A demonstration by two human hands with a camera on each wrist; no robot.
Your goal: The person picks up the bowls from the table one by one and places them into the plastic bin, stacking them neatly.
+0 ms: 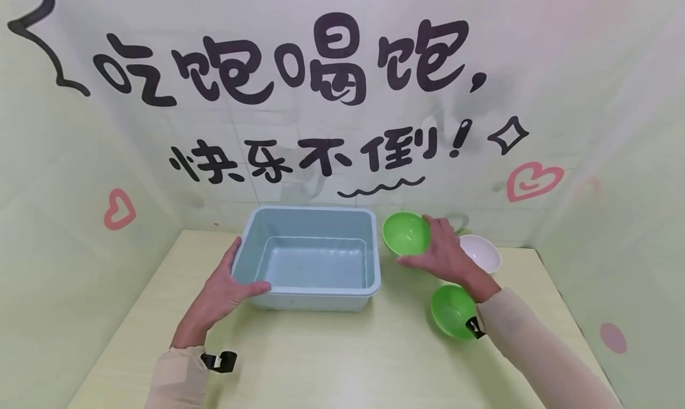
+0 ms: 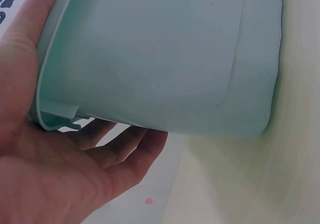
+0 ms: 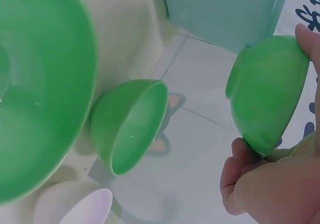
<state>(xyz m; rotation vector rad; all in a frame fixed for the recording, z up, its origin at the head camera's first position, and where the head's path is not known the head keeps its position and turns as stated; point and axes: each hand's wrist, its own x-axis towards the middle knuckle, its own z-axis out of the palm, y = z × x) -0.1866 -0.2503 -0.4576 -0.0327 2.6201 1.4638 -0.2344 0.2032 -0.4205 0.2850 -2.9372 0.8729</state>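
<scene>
A pale blue rectangular basin point(image 1: 316, 291) stands at the back of the table. My left hand point(image 1: 227, 287) grips its left front corner, thumb over the rim and fingers along the outer side wall; the left wrist view shows those fingers point(image 2: 135, 154) against the wall of the basin point(image 2: 165, 59). To the right of the basin, my right hand point(image 1: 441, 251) holds a green bowl point(image 1: 405, 233) by its rim, thumb on the near side and fingers on the far side. In the right wrist view this bowl point(image 3: 270, 92) is raised off the table, tilted.
Another green bowl point(image 1: 452, 311) sits on the table point(image 1: 332, 361), partly under the right sleeve. A white bowl point(image 1: 481, 253) stands behind the right wrist. The right wrist view shows a further green bowl point(image 3: 130, 126) beside the white one. A printed wall sheet point(image 1: 321, 118) closes the back.
</scene>
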